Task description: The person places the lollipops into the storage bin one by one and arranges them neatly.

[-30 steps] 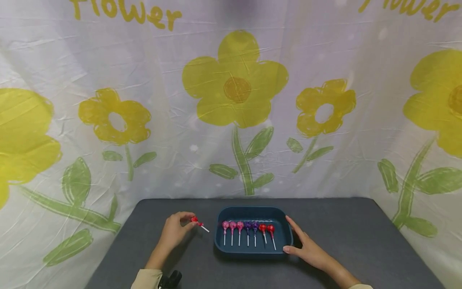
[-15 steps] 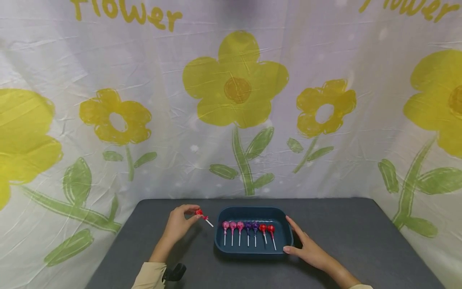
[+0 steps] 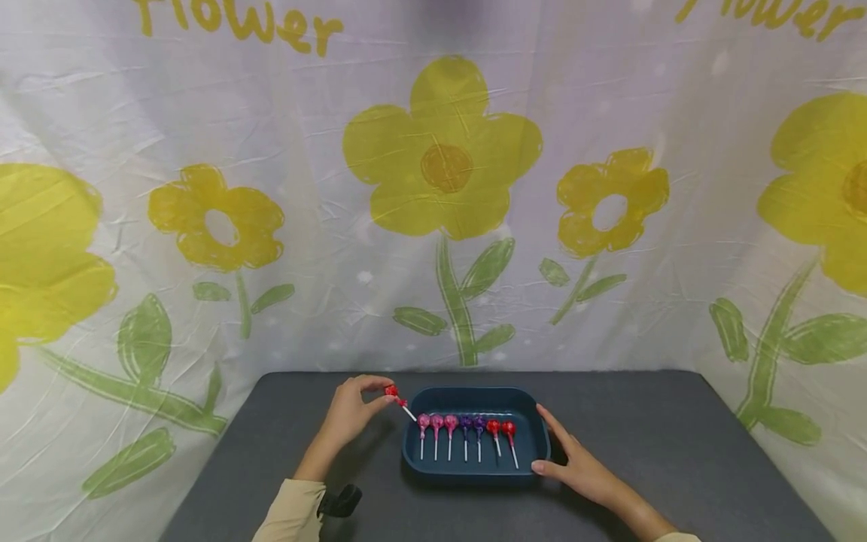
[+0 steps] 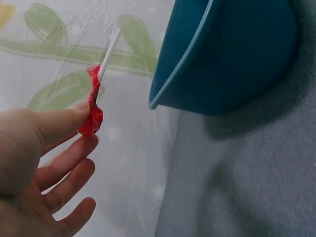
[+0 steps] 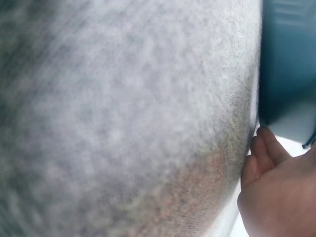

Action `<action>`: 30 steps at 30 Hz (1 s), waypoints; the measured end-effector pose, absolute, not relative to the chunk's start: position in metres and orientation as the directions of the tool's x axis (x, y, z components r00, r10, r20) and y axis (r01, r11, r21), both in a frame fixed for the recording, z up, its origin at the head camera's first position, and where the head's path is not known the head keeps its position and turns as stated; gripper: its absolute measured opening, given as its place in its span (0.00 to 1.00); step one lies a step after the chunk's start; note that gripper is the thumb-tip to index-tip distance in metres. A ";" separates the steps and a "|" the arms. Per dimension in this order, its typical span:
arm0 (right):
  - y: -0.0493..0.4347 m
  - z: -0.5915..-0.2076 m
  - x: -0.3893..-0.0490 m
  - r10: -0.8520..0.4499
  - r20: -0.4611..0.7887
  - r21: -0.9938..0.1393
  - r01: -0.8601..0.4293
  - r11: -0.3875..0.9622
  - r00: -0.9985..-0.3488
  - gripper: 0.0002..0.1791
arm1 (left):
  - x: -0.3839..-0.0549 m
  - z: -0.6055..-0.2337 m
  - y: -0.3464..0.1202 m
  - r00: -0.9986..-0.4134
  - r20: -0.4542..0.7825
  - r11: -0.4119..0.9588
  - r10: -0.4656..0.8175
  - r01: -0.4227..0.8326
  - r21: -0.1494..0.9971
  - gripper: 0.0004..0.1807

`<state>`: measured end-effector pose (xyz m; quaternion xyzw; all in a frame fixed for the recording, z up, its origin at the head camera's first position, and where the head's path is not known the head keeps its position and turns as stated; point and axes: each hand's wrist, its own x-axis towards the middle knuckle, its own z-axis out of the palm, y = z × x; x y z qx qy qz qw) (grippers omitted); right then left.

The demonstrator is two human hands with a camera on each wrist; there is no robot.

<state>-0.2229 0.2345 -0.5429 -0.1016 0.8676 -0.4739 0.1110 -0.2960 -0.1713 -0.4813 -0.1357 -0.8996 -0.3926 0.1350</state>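
In the head view my left hand (image 3: 351,410) pinches a red-wrapped lollipop (image 3: 392,391) by its head, between thumb and forefinger. Its white stick points down and right, by the left rim of a dark blue tray (image 3: 474,474). The left wrist view shows the lollipop (image 4: 91,121) beside the tray's outer wall (image 4: 237,64), the other fingers loosely spread. My right hand (image 3: 579,470) holds the tray's right end, thumb at the front corner and forefinger at the back one. Inside, pink lollipops (image 3: 436,423), purple lollipops (image 3: 473,424) and red lollipops (image 3: 501,429) lie in a row, sticks towards me.
The tray stands on a dark grey table (image 3: 643,421). Behind and beside it hangs a white cloth (image 3: 325,316) printed with yellow flowers. A black band (image 3: 341,500) is around my left wrist.
My left hand has carried the red lollipop to the right and slightly towards the back, to the tray's left rim. The right hand, tray and row of lollipops have stayed in place.
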 end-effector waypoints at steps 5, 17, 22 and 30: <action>0.233 -0.542 -0.222 -0.281 -0.100 -0.843 -0.069 0.534 -0.955 0.50 | -0.298 -0.479 -0.160 -0.930 0.329 0.637 0.164 0.354 0.685 0.14; 0.234 -0.542 -0.222 -0.288 -0.096 -0.852 -0.071 0.519 -0.953 0.50 | -0.305 -0.478 -0.133 -0.922 0.302 0.603 0.245 0.388 0.697 0.13; 0.234 -0.542 -0.223 -0.281 -0.085 -0.848 -0.078 0.525 -0.956 0.50 | -0.307 -0.477 -0.123 -0.912 0.301 0.582 0.279 0.410 0.702 0.13; 0.234 -0.539 -0.222 -0.275 -0.106 -0.839 -0.062 0.541 -0.956 0.50 | -0.310 -0.477 -0.106 -0.901 0.278 0.585 0.332 0.428 0.689 0.13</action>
